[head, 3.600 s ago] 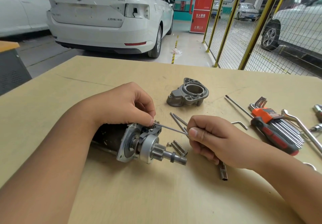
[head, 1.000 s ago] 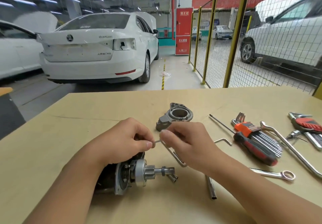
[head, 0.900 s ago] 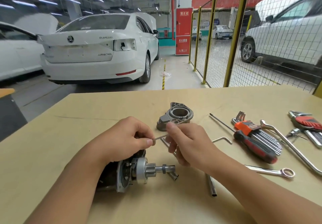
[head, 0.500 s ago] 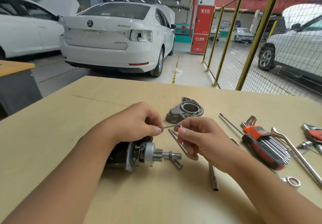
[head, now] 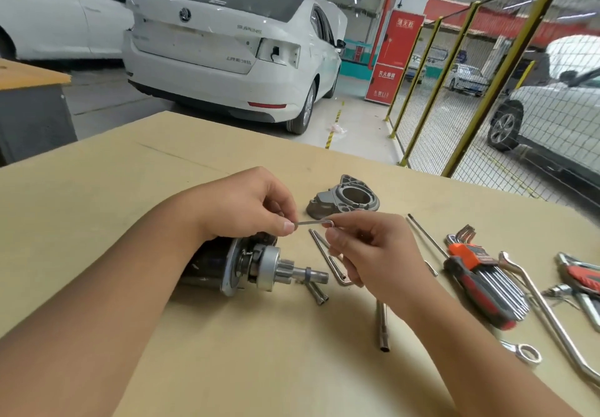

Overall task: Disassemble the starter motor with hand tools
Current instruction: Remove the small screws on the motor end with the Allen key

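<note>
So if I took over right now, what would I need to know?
Left hand and right hand each pinch one end of a small hex key, held above the starter motor lying on the table.
Done: the nose housing is off, set behind the hands.
Left: strip the rest of the motor. Hex key set lies to the right.

Worktop [head: 97,222] plain pale tan; my starter motor [head: 233,264] near its middle has a black body with bare silver-grey flange and pinion, and the housing [head: 342,200] toward the far edge is dull grey. The hex key [head: 315,222] I pinch is bright steel. Toward the right edge, the hex key set [head: 487,282] is silver in an orange holder, over a red-and-black handle [head: 477,296].
</note>
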The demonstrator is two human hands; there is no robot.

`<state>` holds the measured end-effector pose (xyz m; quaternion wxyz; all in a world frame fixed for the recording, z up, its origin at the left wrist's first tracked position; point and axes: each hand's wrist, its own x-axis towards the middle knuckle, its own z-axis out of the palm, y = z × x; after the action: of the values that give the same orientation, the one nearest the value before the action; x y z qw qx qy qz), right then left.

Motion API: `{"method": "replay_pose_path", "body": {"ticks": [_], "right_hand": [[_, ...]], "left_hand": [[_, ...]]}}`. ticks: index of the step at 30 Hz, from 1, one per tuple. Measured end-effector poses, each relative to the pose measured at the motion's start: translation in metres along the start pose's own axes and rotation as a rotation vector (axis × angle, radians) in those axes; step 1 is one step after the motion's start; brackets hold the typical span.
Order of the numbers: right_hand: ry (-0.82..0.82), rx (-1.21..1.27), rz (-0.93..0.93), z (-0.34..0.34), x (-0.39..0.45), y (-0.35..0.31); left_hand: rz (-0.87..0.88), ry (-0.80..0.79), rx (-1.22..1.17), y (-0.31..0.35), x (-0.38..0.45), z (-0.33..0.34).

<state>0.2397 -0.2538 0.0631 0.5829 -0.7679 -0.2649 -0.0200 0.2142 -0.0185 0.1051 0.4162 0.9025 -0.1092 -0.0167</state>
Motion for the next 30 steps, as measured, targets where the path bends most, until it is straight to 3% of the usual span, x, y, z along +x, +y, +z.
{"method": "replay_pose_path", "body": {"ticks": [8,17,23,27,30], "right_hand": [[0.08,-0.419,-0.203,-0.004,0.003,0.003],[0.214,-0.534,-0.374,0.006,0.007,-0.003],[0.16,-0.352,-0.24,0.003,0.0,-0.002],[0.17,-0.242,0.023,0.01,-0.001,-0.007],[0.131,-0.195,0.106,0.012,0.0,-0.01]], "left_hand": [[0.002,-0.025,-0.006,0.004,0.001,0.001],[0.027,-0.037,0.009,-0.006,0.002,-0.002],[0.023,-0.022,0.007,-0.002,0.003,0.001],[0.021,0.006,-0.018,-0.001,0.001,0.0],[0.027,0.005,-0.012,0.0,0.0,0.001]]}}
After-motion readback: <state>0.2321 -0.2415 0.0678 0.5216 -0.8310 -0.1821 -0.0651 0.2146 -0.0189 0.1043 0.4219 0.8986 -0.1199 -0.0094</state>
